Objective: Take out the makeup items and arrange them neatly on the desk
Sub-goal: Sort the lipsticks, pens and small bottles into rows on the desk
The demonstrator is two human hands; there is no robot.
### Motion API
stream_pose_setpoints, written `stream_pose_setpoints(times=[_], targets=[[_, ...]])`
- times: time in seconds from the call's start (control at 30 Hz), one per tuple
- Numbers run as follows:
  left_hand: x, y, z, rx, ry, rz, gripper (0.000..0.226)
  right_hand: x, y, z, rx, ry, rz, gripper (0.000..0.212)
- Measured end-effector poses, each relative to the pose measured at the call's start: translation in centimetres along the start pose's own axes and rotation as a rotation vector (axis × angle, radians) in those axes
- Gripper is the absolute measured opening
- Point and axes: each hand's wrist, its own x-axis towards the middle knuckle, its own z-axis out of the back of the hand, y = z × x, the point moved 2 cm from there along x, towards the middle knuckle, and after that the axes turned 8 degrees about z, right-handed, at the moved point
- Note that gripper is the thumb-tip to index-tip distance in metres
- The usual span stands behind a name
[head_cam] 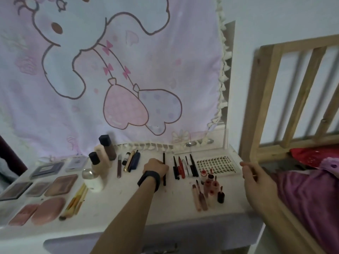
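L grip (156, 168): pencil (164, 179); R grip (256, 182): stick (254, 175)

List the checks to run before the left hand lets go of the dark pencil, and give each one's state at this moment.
1. Grip: the left hand holds the dark pencil: ok.
2. Alignment: the pencil runs roughly parallel to the row of pens on its right: ok.
3. Spacing: the pencil touches no neighbour on either side: ok.
4. Contact: the pencil already rests on the desk: cannot tell.
5. Other hand: the right hand pinches a thin stick: ok. What the stick is: cannot tell.
6. Room: bare desk remains in front for that stick: ok.
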Motion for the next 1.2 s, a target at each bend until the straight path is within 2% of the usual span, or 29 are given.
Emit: stream_pose_setpoints(times=[0.07,0.23,0.33,0.5,0.57,0.67,0.73,0.87,1.2], targets=[[0.3,-0.3,-0.3,-0.026,-0.006,-0.006,0.019,-0.2,-1.9,-1.1,-0.04,-0.004,-0.016,0.022],[0.6,0.2,-0.7,-0.035,0.01,-0.029,0.027,-1.1,-3.7,-2.5,-0.244,-0.034,0.085,0.025],[0.9,0.4,-0.9,-0.011,-0.005,-0.056,0.013,-1.4,-4.0,-2.8,-0.275,-0.025,0.09,0.028],[1.3,0.6,-1.5,-0.037,-0.025,-0.073,0.013,-1.6,-4.4,-2.6,-0.27,-0.024,0.107,0.028],[1.4,0.8,-1.7,-0.026,-0.039,-0.076,0.027,-1.7,-4.3,-2.7,-0.277,-0.014,0.098,0.028],[1.7,0.7,-1.8,-0.019,-0.05,-0.072,0.034,-1.7,-4.2,-2.8,-0.291,0.004,0.078,0.028],[1.8,0.7,-2.0,-0.007,-0.051,-0.067,0.033,-1.7,-4.1,-2.8,-0.296,0.01,0.077,0.027],[2.2,0.8,-2.3,0.013,-0.06,-0.085,0.018,-1.7,-4.1,-2.7,-0.304,0.016,0.081,0.028],[2.4,0.5,-2.1,0.022,-0.037,-0.111,0.027,-1.8,-3.8,-2.8,-0.331,0.035,0.077,0.03]])
